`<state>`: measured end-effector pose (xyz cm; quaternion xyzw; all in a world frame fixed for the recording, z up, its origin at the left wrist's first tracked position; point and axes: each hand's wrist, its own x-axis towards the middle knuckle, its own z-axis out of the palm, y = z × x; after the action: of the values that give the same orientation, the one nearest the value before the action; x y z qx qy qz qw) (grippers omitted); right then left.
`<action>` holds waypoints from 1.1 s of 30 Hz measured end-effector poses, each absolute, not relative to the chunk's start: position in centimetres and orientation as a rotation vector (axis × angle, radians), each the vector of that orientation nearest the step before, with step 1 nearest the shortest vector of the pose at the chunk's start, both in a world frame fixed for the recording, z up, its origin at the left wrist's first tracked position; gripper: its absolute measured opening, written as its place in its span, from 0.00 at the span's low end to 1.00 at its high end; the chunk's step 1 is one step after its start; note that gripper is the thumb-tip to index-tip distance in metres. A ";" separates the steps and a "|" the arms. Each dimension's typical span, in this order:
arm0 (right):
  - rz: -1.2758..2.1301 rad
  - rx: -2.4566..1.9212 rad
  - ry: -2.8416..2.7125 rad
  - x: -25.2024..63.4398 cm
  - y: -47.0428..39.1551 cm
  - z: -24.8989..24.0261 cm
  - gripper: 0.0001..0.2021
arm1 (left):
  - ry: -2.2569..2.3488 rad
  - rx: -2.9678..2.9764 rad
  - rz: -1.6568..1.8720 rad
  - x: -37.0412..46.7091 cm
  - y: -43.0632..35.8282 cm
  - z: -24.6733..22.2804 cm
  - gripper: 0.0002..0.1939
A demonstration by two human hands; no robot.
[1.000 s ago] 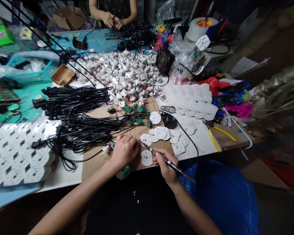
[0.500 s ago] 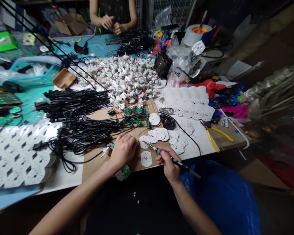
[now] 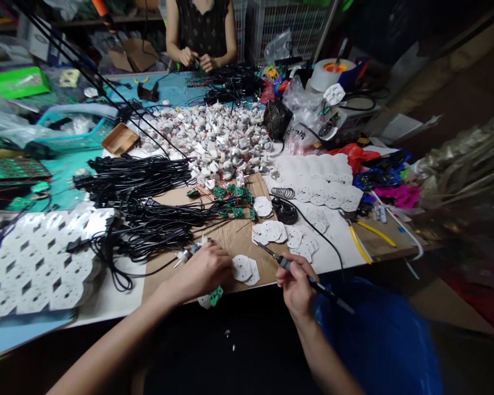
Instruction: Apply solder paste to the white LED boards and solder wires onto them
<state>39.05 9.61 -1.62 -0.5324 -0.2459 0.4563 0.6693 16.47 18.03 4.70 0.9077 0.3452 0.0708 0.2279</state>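
My right hand (image 3: 298, 282) is closed around the handle of a soldering iron (image 3: 284, 262), whose tip points up and left towards several overlapping white boards (image 3: 271, 231). My left hand (image 3: 209, 269) is closed, with its fingertips at the left edge of a white octagonal circuit board (image 3: 241, 267). That board partly covers a second white board (image 3: 253, 273) near the table's front edge. Below my left wrist a small green circuit board (image 3: 215, 295) sticks out over the edge. A white part with a metal pin (image 3: 183, 257) lies left of my left hand.
Black cables (image 3: 148, 219) lie left of the cardboard (image 3: 226, 241). Behind are green boards (image 3: 234, 195) and a heap of white parts (image 3: 218, 131). Stacked white panels (image 3: 37, 263) lie at left; yellow-handled pliers (image 3: 360, 241) and solder wire (image 3: 283, 192) at right. A person (image 3: 201, 33) works opposite.
One white board has come towards me and now overlaps another, with my left hand moved down beside it. The soldering iron has drawn back slightly to the right. The whole view has shifted a little.
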 end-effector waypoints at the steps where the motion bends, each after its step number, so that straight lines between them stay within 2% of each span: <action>1: 1.030 -1.206 -0.554 39.1 9.6 -1.6 0.12 | 0.905 2.469 0.159 16.3 18.1 4.9 0.06; 4: 1.027 -1.233 -0.543 39.2 9.7 -1.4 0.13 | 0.876 2.351 0.184 16.2 19.2 5.1 0.08; 7: 1.021 -1.239 -0.532 39.2 9.9 -1.4 0.13 | 1.175 2.399 0.292 16.5 20.7 4.6 0.12; 11: 1.032 -1.240 -0.518 39.1 10.1 -1.3 0.13 | 1.547 2.552 0.200 16.9 21.5 3.3 0.13; 13: 1.031 -1.246 -0.511 39.1 10.1 -1.2 0.14 | 1.572 2.573 0.239 17.1 21.2 2.8 0.12; 19: 1.028 -1.268 -0.508 39.2 10.3 -1.2 0.14 | 1.626 2.580 0.459 16.9 20.9 1.8 0.20; 28: 0.990 -1.293 -0.567 39.8 10.4 -1.2 0.14 | 1.638 2.688 0.305 16.7 23.0 2.8 0.17; 33: 0.818 -1.421 -0.725 42.0 10.5 -0.9 0.14 | 1.627 2.701 0.281 17.1 23.3 3.3 0.13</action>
<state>42.00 10.46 -0.88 -0.6192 -0.3158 0.3563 0.6244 17.05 23.32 3.31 0.8531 0.5140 0.0886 -0.0120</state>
